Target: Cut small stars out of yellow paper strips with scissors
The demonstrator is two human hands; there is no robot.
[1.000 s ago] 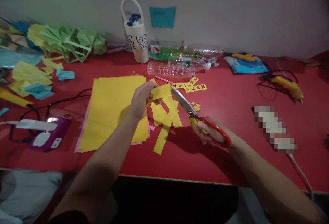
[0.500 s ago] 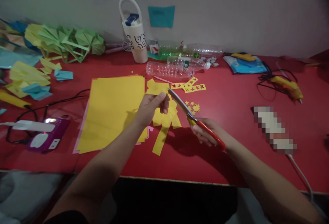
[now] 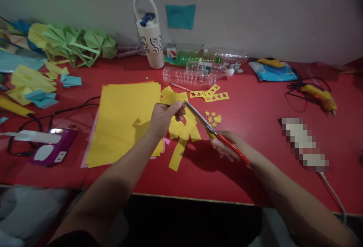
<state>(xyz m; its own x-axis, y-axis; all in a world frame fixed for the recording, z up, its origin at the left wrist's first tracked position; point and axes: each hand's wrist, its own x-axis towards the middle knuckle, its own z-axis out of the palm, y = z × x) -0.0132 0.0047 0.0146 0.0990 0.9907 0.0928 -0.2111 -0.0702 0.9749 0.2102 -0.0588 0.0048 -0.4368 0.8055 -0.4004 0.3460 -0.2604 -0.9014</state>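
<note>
Pinched between the thumb and fingers of my left hand (image 3: 166, 116) is a small piece of yellow paper, raised over the red table. My right hand (image 3: 227, 145) grips red-handled scissors (image 3: 200, 116), whose blade tips meet the edge of that piece. Beneath my hands lie yellow paper scraps and strips (image 3: 179, 154). Small cut yellow stars (image 3: 217, 119) rest to the right of the blades. Behind them are yellow strips with star-shaped holes (image 3: 217, 96). A stack of yellow sheets (image 3: 121, 122) lies left of my left hand.
Clear plastic bottles (image 3: 188, 76) lie near the wall beside a white tumbler (image 3: 151, 45). At the left are folded green paper (image 3: 68, 41) and a purple power strip (image 3: 55, 150). A yellow glue gun (image 3: 320, 96), a blue packet (image 3: 270, 70) and a blurred corded object (image 3: 304, 143) are at the right.
The view has shifted slightly. My left hand and the paper piece have moved a little left, and the scissor tips have stayed at its edge.
</note>
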